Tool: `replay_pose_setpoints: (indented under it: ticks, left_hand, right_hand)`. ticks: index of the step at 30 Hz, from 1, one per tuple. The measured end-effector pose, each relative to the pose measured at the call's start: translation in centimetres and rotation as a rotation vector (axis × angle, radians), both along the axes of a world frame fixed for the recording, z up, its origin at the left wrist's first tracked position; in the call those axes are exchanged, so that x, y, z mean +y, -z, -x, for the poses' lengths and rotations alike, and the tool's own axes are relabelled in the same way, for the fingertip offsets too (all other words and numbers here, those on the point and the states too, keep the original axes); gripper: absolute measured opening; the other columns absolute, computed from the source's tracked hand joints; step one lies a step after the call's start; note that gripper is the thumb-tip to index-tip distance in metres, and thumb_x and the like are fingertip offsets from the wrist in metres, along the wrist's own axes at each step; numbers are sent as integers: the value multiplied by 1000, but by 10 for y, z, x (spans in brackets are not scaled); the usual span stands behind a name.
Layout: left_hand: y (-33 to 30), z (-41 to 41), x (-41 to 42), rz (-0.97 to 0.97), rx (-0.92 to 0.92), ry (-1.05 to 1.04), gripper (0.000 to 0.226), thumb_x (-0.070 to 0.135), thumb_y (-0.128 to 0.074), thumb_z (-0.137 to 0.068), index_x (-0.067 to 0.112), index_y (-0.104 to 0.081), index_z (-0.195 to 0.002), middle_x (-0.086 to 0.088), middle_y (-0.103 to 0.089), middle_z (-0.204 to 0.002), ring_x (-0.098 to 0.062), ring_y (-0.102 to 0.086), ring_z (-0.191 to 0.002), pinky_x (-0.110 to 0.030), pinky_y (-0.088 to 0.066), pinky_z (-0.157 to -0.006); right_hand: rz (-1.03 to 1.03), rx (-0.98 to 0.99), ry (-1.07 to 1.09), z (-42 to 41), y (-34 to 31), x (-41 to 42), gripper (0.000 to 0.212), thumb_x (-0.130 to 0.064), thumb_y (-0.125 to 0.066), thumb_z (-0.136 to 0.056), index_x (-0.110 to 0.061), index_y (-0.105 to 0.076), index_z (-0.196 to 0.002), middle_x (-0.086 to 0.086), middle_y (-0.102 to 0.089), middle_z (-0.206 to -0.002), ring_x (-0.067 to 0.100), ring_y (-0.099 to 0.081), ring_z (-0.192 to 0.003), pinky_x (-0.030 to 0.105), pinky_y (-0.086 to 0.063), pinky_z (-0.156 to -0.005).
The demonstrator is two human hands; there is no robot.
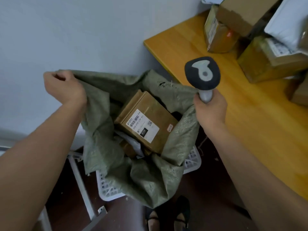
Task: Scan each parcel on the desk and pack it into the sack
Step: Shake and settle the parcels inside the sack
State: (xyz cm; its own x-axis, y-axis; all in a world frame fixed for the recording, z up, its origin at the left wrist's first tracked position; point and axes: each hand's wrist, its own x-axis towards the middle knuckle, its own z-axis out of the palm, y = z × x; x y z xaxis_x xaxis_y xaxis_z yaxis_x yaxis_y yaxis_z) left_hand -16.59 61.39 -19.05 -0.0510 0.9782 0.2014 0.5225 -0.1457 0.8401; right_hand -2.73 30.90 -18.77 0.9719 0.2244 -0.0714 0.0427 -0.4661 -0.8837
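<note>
Left hand (64, 88) curled tight on the far rim of the green sack (150, 177), pulling it open. Right hand (210, 108) wrapped round the scanner (202, 74) handle, pinching the near rim too. Between both hands, inside the sack: labelled parcel (146, 121), lying tilted. More parcels (266, 64) on the desk (233, 117), well apart.

left hand (64, 88) holds sack (146, 177) open; right hand (210, 108) grips scanner (202, 72).

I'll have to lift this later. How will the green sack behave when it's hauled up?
The green sack looks floppy: its woven cloth folds and sags. It probably hangs heavy, with a labelled box inside. The frayed hole near its rim might tear further.
</note>
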Motion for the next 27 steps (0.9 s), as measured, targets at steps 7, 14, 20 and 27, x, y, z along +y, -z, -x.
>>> replay_pose_setpoints:
  ticks: [7, 14, 20, 27]
  left_hand:
    - [-25, -16, -19, -11, -56, 55, 28, 12, -35, -92, 22, -26, -67, 9, -35, -72, 6, -53, -49, -13, -45, -51]
    - [-38, -15, -3, 157, -221, -17, 23, 20, -38, -92, 22, -30, -70, 7, -43, -75, -8, -51, -53, -23, -47, -52]
    - [-61, 10, 16, 39, -5, -103, 23, 19, -34, -96, 28, -31, -75, 7, -51, -90, -16, -51, -91, -9, -34, -78]
    - [12, 40, -45, 251, 335, 166, 58, 15, -56, -90, 1, -31, -140, -20, -32, -143, -37, -48, -119, -41, -40, -98]
  right_hand:
    - [-49, 29, 16, 6, -8, -1, 19, -12, -60, -93, -24, -51, -82, -5, -50, -74, 13, -47, -64, 26, -37, -58]
    - [-118, 54, 89, -1, -35, 1, 30, -10, -59, -92, -25, -40, -73, -3, -39, -69, 15, -36, -58, 31, -31, -58]
    - [-261, -105, 171, -17, -74, -4, 35, -12, -58, -92, -28, -37, -71, -9, -39, -67, 3, -38, -52, 14, -31, -51]
    - [8, 162, 120, -11, -10, -4, 32, -16, -60, -93, -25, -40, -70, -3, -41, -68, 12, -37, -57, 26, -29, -52]
